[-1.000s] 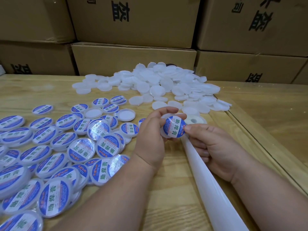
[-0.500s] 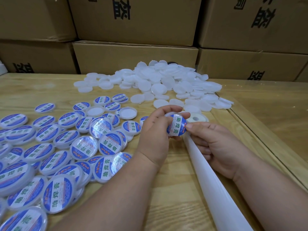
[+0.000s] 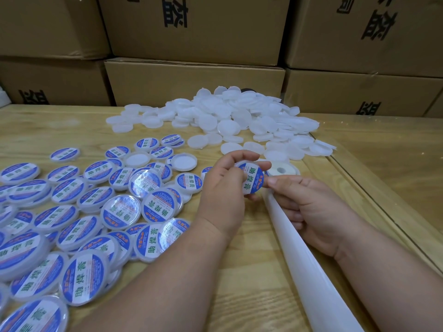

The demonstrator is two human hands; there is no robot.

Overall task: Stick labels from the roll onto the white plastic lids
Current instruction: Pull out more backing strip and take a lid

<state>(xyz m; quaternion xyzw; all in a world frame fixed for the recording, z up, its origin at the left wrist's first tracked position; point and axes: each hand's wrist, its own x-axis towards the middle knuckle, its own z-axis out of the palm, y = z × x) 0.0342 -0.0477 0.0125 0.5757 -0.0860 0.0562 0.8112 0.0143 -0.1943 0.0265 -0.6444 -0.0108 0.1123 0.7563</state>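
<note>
My left hand [image 3: 224,188] grips a white lid with a blue and white label [image 3: 251,179] on its face, tilted toward me above the table. My right hand [image 3: 309,209] touches the lid's right edge with a fingertip while its curled fingers hold the white backing strip [image 3: 309,264], which runs from the label roll [image 3: 282,169] toward the lower right. A heap of bare white lids [image 3: 230,116] lies behind the hands. Several labelled lids [image 3: 96,212] are spread on the left.
Stacked cardboard boxes [image 3: 191,80] wall off the back of the wooden table [image 3: 239,295]. A raised wooden edge [image 3: 374,200] runs diagonally along the right side. Two upturned lids [image 3: 182,162] lie among the labelled ones.
The lid in my left hand has turned slightly, showing its labelled face more upright. Both hands stay in nearly the same place.
</note>
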